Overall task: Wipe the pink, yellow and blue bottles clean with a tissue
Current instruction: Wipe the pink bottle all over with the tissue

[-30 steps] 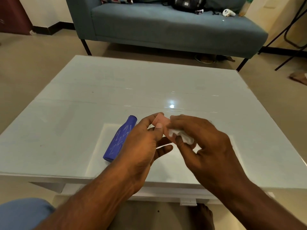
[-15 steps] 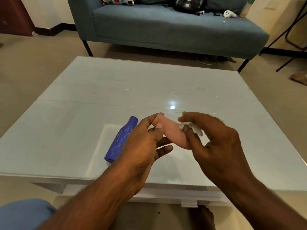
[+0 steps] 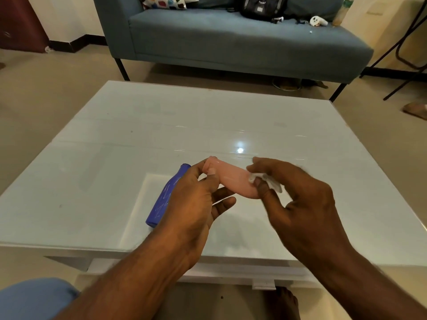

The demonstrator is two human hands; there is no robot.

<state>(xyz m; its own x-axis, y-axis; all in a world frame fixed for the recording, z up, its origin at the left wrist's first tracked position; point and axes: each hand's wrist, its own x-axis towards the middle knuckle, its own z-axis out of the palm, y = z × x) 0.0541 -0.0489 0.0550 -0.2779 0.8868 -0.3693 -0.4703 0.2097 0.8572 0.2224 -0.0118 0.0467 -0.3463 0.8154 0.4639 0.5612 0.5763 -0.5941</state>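
The left hand (image 3: 196, 199) pinches the neck end of the pink bottle (image 3: 233, 181) between thumb and forefinger, the other fingers loosely spread beneath it. The bottle lies roughly level above the desk (image 3: 115, 139), its far end cut off behind the right hand's fingers. The right hand (image 3: 298, 195) holds a crumpled white tissue (image 3: 265, 181) pinched between thumb and fingertips, pressed against the bottle's right end; much of the tissue is hidden inside the grip, and this hand is a little blurred.

Just left of the left hand, the blue bottle (image 3: 165, 199) lies on its side on the glossy white desk, neck pointing far, its right edge partly covered by that hand. No yellow bottle can be made out.

Beyond the desk stands a grey-blue sofa (image 3: 231, 42) carrying a patterned cushion (image 3: 164, 1), a black bag (image 3: 263, 8) and a small white object (image 3: 317, 20), all cut off or too small to identify closely. A blue-clad knee (image 3: 32, 299) shows at the near left corner.
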